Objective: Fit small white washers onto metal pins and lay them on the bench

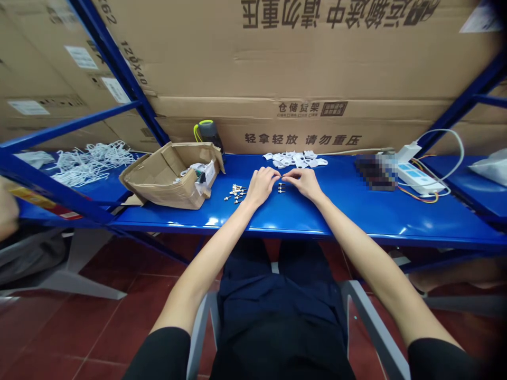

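Observation:
My left hand (261, 186) and my right hand (304, 182) meet almost fingertip to fingertip over the blue shelf board (317, 216). Both have their fingers pinched together. Whatever lies between the tips is too small to make out. Just below the fingertips, a short column of small metal parts with thin pins (281, 188) lies on the board, lined up one under another. More of the same brass-and-silver parts (236, 193) are in a loose pile to the left of my left hand. Beyond my hands spreads a cluster of flat white plastic pieces (295, 159) with holes.
An open cardboard box (162, 182) with odds and ends stands left, a dark bottle (209, 132) behind it. At right are a power strip (422, 178) with cables and a blurred dark item (375, 171). White hooks (93, 162) lie far left, near another person's arm (7, 211).

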`<state>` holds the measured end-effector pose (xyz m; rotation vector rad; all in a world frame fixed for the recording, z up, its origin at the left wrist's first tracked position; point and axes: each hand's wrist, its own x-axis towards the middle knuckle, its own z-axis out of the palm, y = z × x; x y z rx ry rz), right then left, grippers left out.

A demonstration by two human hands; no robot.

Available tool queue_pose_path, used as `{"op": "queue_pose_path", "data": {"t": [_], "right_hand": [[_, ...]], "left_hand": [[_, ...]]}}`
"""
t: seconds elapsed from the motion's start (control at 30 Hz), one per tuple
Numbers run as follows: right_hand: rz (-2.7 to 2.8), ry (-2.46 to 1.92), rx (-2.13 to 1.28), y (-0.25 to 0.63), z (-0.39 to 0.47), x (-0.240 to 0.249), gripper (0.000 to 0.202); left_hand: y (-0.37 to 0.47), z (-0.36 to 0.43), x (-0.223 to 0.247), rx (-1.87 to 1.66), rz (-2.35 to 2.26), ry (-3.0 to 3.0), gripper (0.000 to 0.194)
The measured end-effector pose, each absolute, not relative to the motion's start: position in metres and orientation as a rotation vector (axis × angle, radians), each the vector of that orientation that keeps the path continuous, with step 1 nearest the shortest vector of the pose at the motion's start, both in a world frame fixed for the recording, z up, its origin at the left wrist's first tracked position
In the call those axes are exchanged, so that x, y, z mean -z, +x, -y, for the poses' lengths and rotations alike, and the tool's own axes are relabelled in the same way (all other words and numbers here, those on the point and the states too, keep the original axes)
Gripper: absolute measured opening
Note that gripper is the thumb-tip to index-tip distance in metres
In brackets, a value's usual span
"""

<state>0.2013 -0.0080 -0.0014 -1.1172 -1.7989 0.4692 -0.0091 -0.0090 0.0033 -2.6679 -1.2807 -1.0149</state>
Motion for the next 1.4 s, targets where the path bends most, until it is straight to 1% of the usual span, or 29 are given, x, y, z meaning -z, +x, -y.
{"op": "queue_pose_path", "data": {"t": [0.23, 0.37, 0.53, 0.63, 0.83, 1.07, 1.4], "right_hand": [[1.769, -1.072, -0.499, 0.201, 0.009, 0.002, 0.032], [1.688, -1.059, -0.576, 0.201, 0.009, 0.001, 0.036], [1.623, -1.053, -0.748, 0.202, 0.010, -0.002, 0.043], [1.616, -1.053, -0.793, 0.202, 0.011, -0.004, 0.047], [1.595, -1.039, -0.795, 0.200, 0.015, -0.005, 0.049], [1.598, -1.047, -0.783, 0.198, 0.016, -0.003, 0.046], [1.497, -1.019, -0.888, 0.196, 0.019, -0.004, 0.053]], "left_hand": [[-0.011, 0.006, -0.001, 1.108, 1.186, -2.714, 0.021], [-0.011, 0.005, -0.001, 1.185, 1.144, -2.714, 0.022], [-0.010, 0.005, -0.002, 1.256, 1.232, -2.648, 0.025], [-0.010, 0.005, -0.003, 1.281, 1.275, -2.615, 0.026], [-0.010, 0.003, -0.001, 1.330, 1.222, -2.649, 0.022], [-0.012, 0.000, 0.001, 1.388, 1.197, -2.694, 0.025], [-0.009, 0.003, 0.000, 1.507, 1.344, -2.732, 0.019]]}}
